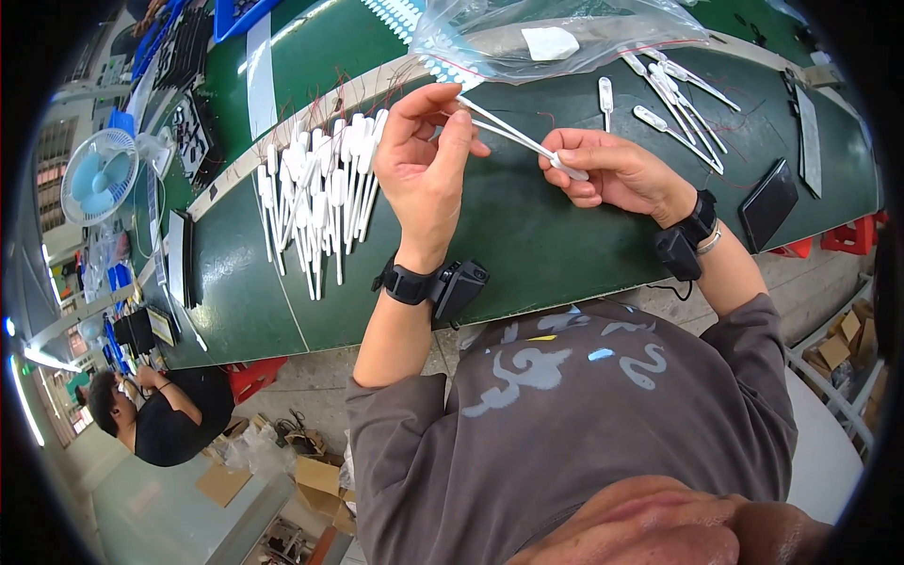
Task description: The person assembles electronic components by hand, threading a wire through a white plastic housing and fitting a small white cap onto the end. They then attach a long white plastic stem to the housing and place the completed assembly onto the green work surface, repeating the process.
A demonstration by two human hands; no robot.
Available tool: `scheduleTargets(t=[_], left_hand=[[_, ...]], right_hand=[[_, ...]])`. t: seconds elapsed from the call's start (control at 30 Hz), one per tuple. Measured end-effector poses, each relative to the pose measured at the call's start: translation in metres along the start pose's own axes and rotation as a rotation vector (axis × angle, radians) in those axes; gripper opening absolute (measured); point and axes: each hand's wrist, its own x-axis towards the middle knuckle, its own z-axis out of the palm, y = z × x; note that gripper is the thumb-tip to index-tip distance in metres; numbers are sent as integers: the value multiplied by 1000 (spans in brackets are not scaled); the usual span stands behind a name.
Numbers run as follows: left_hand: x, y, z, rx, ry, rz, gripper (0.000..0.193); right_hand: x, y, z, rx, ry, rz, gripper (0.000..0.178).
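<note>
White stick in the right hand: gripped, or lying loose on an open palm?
Gripped: the right hand has thumb and fingers closed on the white stick, its stem extending toward the left hand.

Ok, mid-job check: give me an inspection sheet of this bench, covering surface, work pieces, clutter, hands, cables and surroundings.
Surface: green tabletop, glossy.
Work pieces: white stick between the hands, possibly two together; large pile of white sticks to the left; smaller group of sticks to the right.
Clutter: clear plastic bag beyond the hands; flat dark device near the right edge.
Hands: right hand pinches the near end; left hand is at the far end, grip unclear.
Cables: thin red wires behind the pile; ends unclear.
Surroundings: seated co-worker, fan and open cardboard box, all left.
</note>
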Motion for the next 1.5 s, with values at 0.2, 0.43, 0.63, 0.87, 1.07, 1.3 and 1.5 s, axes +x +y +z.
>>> scheduleTargets(t=[0.2, 0.43, 0.63, 0.87, 1.07, 1.3, 1.5], left_hand=[[0, -1, 1, -8, 2, 0, 26], [3, -1, 4, -140, -48, -58, 36], [-2, -3, 9, -30, -119, -148, 37], [-6, 1, 11, 74, -75, -158, 32], [-8, 2, 13, 54, -43, -123, 30], [-8, 5, 12, 41, -61, -114, 28], [-6, 3, 7, 54, -82, -138, 27]], right_hand=[[0, 0, 2, -25, 53, -36, 19], [-1, -1, 3, -21, 59, -67, 19], [-1, -2, 5, -55, 71, -83, 19], [0, 3, 7, -254, 122, -150, 19], [-1, 10, 10, -524, 243, -329, 17], [-4, 8, 9, -749, 338, -448, 19], [-5, 9, 10, -702, 300, -444, 18]])
